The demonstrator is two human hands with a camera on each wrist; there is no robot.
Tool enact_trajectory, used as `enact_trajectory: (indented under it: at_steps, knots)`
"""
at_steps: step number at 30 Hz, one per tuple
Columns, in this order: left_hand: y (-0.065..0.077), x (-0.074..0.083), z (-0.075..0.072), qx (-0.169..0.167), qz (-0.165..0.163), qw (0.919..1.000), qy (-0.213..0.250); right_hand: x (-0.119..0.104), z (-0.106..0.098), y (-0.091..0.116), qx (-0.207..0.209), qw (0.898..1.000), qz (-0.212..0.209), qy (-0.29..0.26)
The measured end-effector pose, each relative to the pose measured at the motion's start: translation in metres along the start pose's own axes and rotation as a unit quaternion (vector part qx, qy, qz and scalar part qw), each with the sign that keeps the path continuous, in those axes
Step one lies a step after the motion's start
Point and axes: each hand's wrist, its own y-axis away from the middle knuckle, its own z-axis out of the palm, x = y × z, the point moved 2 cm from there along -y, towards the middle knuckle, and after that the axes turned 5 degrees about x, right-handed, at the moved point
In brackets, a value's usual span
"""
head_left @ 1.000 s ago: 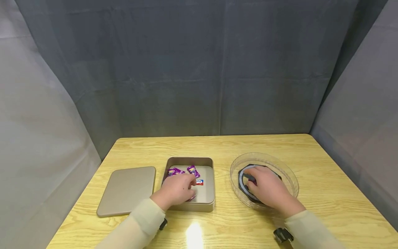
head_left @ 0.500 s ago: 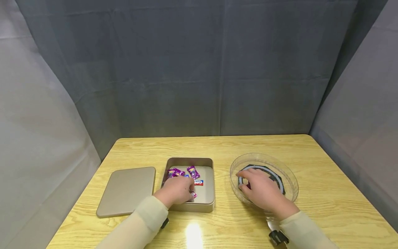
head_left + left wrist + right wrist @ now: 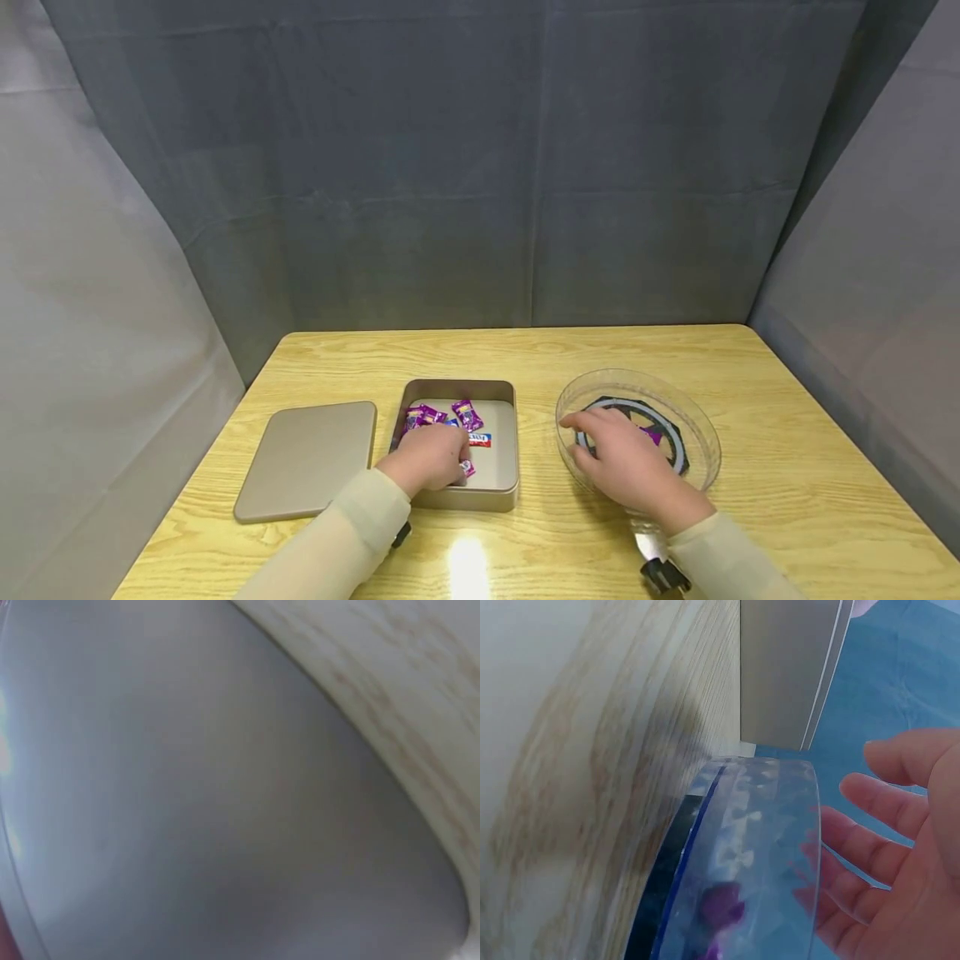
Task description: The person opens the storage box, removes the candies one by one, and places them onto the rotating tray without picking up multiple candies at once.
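My left hand (image 3: 431,457) reaches into a shallow metal tin (image 3: 502,497), fingers bent down beside a pink-and-white wrapped candy (image 3: 468,468). Its fingertips are hidden, so I cannot tell whether they pinch anything. Several purple wrapped candies (image 3: 467,414) and a red-and-blue wrapped candy (image 3: 480,440) lie in the tin. My right hand (image 3: 626,462) hovers over the left side of a clear round dish (image 3: 701,417), fingers spread and nothing between them. Inside the dish, a purple candy (image 3: 652,435) rests on a dark octagonal piece (image 3: 678,450) with a pale ring.
A flat metal lid (image 3: 307,462) lies on the wooden table (image 3: 480,354) left of the tin. The tin's wall (image 3: 225,780) fills most of the left wrist view. Dark cloth (image 3: 405,167) hangs behind the table, with pale cloth at both sides.
My right hand has drawn back to the left from the middle of the dish, uncovering the purple candy there. My left hand has shifted slightly within the tin.
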Motion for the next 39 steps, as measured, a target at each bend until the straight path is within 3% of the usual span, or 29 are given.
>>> enact_trajectory:
  at_steps: [5,10,21,28,35,39]
  knots:
    - [-0.001,-0.001,0.0,0.025,0.011,0.9996,-0.008,-0.003,0.0,0.0,0.003,1.0,-0.003,-0.004]
    - [0.0,-0.002,-0.003,0.079,0.029,0.9964,0.003,-0.006,0.0,-0.001,0.003,1.0,-0.002,-0.014]
    - [0.006,0.008,-0.02,0.165,0.066,0.9807,0.081,-0.014,0.001,-0.002,-0.007,0.999,0.003,-0.031]
    - [0.013,0.028,-0.029,0.179,0.109,0.9647,0.159,-0.028,-0.002,-0.004,0.002,0.998,-0.007,-0.069]
    - [0.015,0.051,-0.032,0.181,0.153,0.9551,0.178,-0.041,-0.003,-0.003,0.012,0.995,-0.017,-0.098]
    - [0.015,0.059,-0.031,0.182,0.163,0.9543,0.172,-0.046,-0.001,-0.002,0.019,0.994,-0.029,-0.106]
